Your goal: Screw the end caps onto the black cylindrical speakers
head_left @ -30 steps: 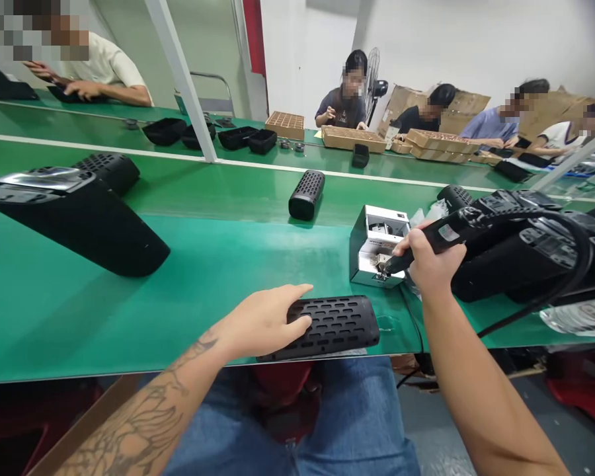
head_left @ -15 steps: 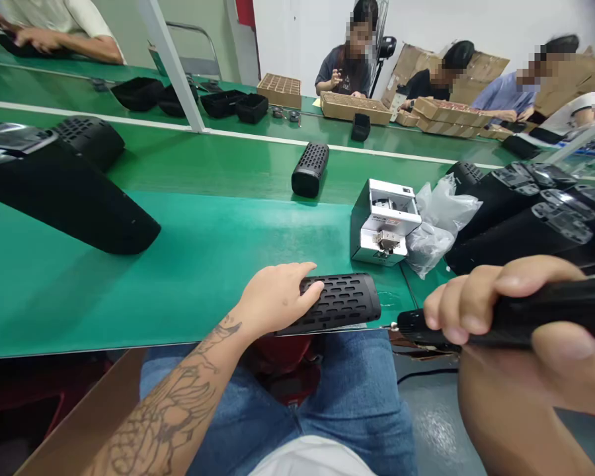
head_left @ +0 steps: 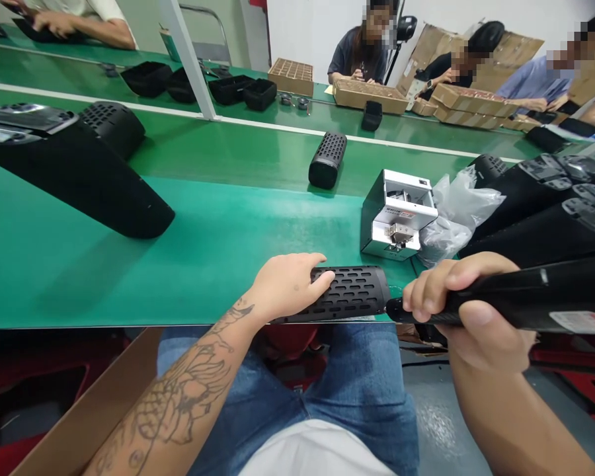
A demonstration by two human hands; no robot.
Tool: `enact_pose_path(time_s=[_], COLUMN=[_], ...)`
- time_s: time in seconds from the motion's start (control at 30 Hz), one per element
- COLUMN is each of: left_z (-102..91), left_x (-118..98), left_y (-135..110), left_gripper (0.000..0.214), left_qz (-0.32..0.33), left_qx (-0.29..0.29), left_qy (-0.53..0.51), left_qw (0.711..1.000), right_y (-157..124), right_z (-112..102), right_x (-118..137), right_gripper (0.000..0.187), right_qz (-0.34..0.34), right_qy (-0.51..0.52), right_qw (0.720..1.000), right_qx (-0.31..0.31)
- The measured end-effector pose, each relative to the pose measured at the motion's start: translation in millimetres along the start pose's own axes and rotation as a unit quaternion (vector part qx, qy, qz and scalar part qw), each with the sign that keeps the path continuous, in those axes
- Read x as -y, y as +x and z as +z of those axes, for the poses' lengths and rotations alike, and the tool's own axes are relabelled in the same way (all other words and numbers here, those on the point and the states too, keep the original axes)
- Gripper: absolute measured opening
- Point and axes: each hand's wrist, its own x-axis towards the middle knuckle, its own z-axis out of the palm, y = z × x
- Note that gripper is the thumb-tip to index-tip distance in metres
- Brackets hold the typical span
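Note:
At the bench's front edge a black slotted housing [head_left: 359,291] lies on its side, its end facing right. My left hand [head_left: 292,284] is closed over its left part, thumb on the slots; the far fingers are hidden. My right hand [head_left: 469,307] wraps round a black electric screwdriver [head_left: 540,291], held nearly level. The screwdriver's tip is at the housing's right end, low near the corner; whether a screw sits there is too small to tell. Just behind stands a white and grey screw feeder [head_left: 401,218].
Crumpled clear plastic bags [head_left: 456,205] sit beside the feeder. Large black shells [head_left: 540,211] are piled at right, and another black shell [head_left: 114,178] stands at left. A smaller perforated housing [head_left: 328,160] is farther back. Several people work across the green bench [head_left: 218,264].
The screwdriver has moved left, its tip going from a short gap to the housing's right end. My left hand still holds the housing. The whole view has shifted slightly.

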Motion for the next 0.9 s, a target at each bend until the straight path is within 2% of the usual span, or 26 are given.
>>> enact_pose_path(time_s=[0.13,0.33,0.7,0.9], left_z=[-0.2,-1.6,-2.7,-1.9], left_x=[-0.1,-0.7,-2.3,-2.4], left_y=[1.4,0.0,-0.2,-0.7], left_gripper=[0.059,0.055,0.055,0.051], left_qz=[0.003,0.000,-0.007,-0.007], left_qx=[0.002,0.005,0.008,0.003], left_qy=[-0.007,-0.007,-0.010,-0.014], left_qw=[1.000,1.000,1.000,1.000], right_y=[0.1,-2.1,-5.7,-6.9], right_z=[-0.3,-4.4,0.4,0.6], right_x=[-1.4,-5.4,-5.9,-8.1], right_gripper=[0.015,0.015,0.014,0.015], right_qz=[0.014,0.025,0.044,0.070], right_qy=[-0.001,0.002,0.006,-0.003], right_qw=[1.000,0.999,0.998,0.996], right_qx=[0.007,-0.029,0.042,0.051])
